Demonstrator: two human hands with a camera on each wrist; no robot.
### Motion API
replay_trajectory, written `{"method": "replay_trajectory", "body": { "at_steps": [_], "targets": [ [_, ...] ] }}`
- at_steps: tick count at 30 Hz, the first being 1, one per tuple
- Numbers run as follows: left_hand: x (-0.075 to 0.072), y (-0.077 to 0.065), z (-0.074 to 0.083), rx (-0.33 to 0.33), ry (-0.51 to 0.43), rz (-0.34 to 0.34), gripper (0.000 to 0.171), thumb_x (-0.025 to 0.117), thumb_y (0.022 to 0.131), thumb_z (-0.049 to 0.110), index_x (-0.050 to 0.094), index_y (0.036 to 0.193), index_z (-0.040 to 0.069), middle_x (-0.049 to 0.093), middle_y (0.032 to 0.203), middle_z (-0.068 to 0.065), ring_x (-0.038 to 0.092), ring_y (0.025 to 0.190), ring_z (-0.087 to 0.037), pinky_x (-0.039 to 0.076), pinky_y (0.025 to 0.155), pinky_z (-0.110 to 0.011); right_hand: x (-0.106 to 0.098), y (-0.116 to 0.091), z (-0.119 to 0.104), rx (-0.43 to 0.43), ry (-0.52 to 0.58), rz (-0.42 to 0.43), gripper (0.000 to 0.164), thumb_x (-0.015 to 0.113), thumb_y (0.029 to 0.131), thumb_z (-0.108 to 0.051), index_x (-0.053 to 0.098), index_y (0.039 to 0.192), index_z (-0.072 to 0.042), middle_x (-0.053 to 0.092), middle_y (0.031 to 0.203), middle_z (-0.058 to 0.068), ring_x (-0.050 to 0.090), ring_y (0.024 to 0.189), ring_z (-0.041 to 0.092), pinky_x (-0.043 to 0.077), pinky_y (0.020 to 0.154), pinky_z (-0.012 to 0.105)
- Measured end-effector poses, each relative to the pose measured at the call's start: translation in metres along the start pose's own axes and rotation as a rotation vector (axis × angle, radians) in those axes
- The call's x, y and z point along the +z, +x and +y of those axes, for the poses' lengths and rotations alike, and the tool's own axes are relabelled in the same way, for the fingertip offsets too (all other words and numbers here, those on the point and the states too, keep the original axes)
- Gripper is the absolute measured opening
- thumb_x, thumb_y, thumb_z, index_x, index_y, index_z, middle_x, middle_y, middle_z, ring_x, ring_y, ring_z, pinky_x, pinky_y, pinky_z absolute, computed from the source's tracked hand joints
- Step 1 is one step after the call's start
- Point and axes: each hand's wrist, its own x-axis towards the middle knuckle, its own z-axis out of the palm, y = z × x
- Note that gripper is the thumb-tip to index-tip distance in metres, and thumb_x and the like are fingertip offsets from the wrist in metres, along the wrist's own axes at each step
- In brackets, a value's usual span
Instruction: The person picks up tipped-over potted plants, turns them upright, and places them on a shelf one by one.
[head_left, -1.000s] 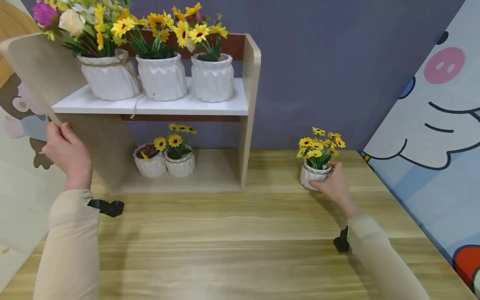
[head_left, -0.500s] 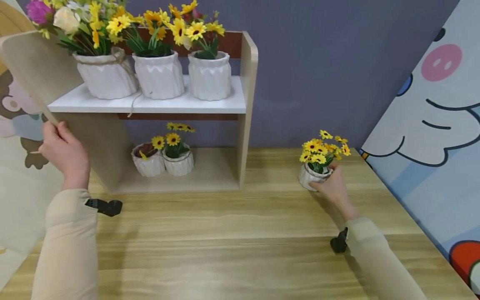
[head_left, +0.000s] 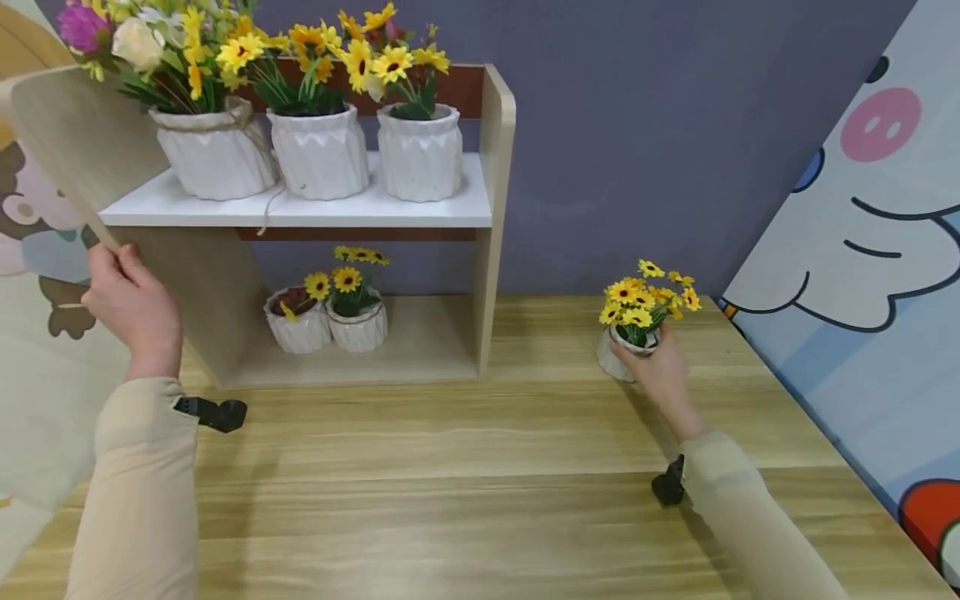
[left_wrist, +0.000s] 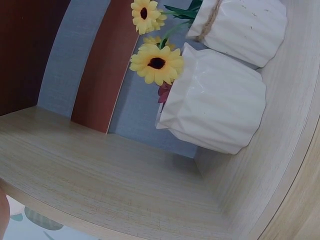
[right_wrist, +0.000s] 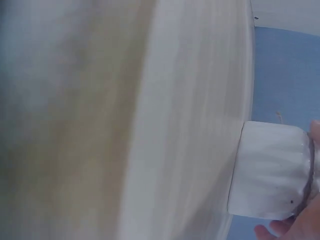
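On the left, my left hand (head_left: 135,312) grips the front edge of the side panel of a two-tier wooden shelf (head_left: 498,250). My right hand (head_left: 663,371) holds a small white flowerpot (head_left: 613,360) of yellow daisy-like flowers (head_left: 637,300) by its rim, thumb at the front. In the right wrist view the same pot (right_wrist: 270,170) stands on the tabletop, with fingers (right_wrist: 302,222) at both sides of its top. Several fingers are hidden behind the pot and leaves. Only a sliver of my left hand (left_wrist: 3,212) shows in the left wrist view.
Three larger white pots, one of them a middle pot (head_left: 318,154), stand on the upper shelf board (head_left: 300,218). Below are a pot with brown filling (head_left: 298,329) and a sunflower pot (head_left: 358,329). A grey wall (head_left: 600,142) backs the wooden table (head_left: 450,517).
My right hand has shifted slightly left and up, from the pot's right side to its rim. The yellow flowers have shifted a little to the right. My left hand keeps its hold on the shelf.
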Motion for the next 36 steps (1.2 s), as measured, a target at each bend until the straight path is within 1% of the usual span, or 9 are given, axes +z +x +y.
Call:
{"method": "replay_trajectory", "body": {
  "at_steps": [3,9,12,16,18,25,31,32,36],
  "targets": [
    [0.000,-0.001,0.000,0.001,0.013,0.000,0.037,0.037,0.093,0.046,0.062,0.105,0.021,0.053,0.082,0.010,0.056,0.097,-0.026,0.034,0.076,-0.026,0.003,0.001,-0.003,0.038,-0.040,0.009,0.099,0.064,0.076,-0.054,0.019,0.141,0.005,0.034,0.134,0.032,0.036,0.120,0.046,0.032,0.096,0.056],
    [0.000,-0.001,0.002,0.001,0.005,0.011,0.037,0.039,0.093,0.045,0.062,0.103,0.018,0.043,0.075,0.022,0.054,0.093,-0.026,0.032,0.074,-0.027,0.005,0.006,-0.005,0.054,-0.061,0.051,0.093,0.065,0.074,-0.053,0.029,0.137,0.005,0.041,0.129,0.030,0.041,0.116,0.044,0.034,0.093,0.056],
    [0.000,0.000,0.002,0.001,-0.003,0.006,0.038,0.038,0.093,0.045,0.062,0.103,0.017,0.039,0.072,0.024,0.054,0.092,-0.026,0.030,0.071,-0.022,0.004,0.007,-0.004,0.042,-0.052,0.073,0.090,0.067,0.073,-0.051,0.032,0.134,0.004,0.043,0.127,0.029,0.042,0.114,0.044,0.035,0.092,0.056],
    [0.001,0.000,0.001,-0.028,-0.009,-0.020,0.039,0.037,0.093,0.047,0.061,0.104,0.019,0.031,0.068,0.028,0.054,0.094,-0.024,0.024,0.068,-0.014,0.006,0.004,-0.003,0.004,-0.046,0.114,0.082,0.069,0.072,-0.046,0.039,0.129,0.006,0.048,0.121,0.030,0.046,0.110,0.044,0.037,0.090,0.055],
    [0.001,0.000,0.000,-0.038,-0.004,-0.022,0.039,0.037,0.092,0.048,0.061,0.104,0.019,0.030,0.067,0.029,0.054,0.093,-0.023,0.024,0.067,-0.014,0.006,0.003,-0.003,-0.010,-0.053,0.121,0.079,0.069,0.073,-0.044,0.041,0.127,0.007,0.049,0.120,0.030,0.047,0.109,0.043,0.037,0.089,0.055],
    [0.000,-0.001,-0.001,-0.020,0.001,-0.033,0.042,0.036,0.093,0.047,0.060,0.102,0.013,0.029,0.067,0.027,0.055,0.096,-0.027,0.023,0.067,-0.015,0.008,-0.005,-0.009,-0.049,-0.050,0.047,0.082,0.064,0.076,-0.048,0.038,0.133,0.005,0.047,0.123,0.029,0.046,0.110,0.043,0.039,0.088,0.055],
    [-0.002,-0.001,0.000,-0.045,0.005,-0.041,0.043,0.035,0.093,0.048,0.060,0.107,0.015,0.034,0.071,0.026,0.055,0.096,-0.021,0.025,0.068,-0.014,0.011,-0.015,-0.019,-0.139,-0.050,0.012,0.079,0.065,0.076,-0.048,0.040,0.130,0.006,0.051,0.119,0.029,0.049,0.106,0.043,0.040,0.084,0.055],
    [-0.003,-0.001,0.000,-0.055,0.004,-0.050,0.042,0.035,0.093,0.048,0.060,0.108,0.018,0.035,0.072,0.026,0.055,0.097,-0.019,0.025,0.069,-0.014,0.011,-0.018,-0.021,-0.146,-0.057,0.001,0.080,0.065,0.076,-0.048,0.040,0.130,0.006,0.051,0.119,0.029,0.049,0.107,0.043,0.040,0.085,0.055],
    [-0.003,0.000,0.000,-0.051,0.000,-0.057,0.042,0.034,0.093,0.048,0.059,0.109,0.018,0.033,0.070,0.028,0.054,0.096,-0.018,0.026,0.068,-0.014,0.013,-0.026,-0.031,-0.144,-0.073,-0.074,0.081,0.064,0.075,-0.052,0.039,0.132,0.002,0.051,0.122,0.025,0.049,0.108,0.041,0.040,0.085,0.054]
  ]
}}
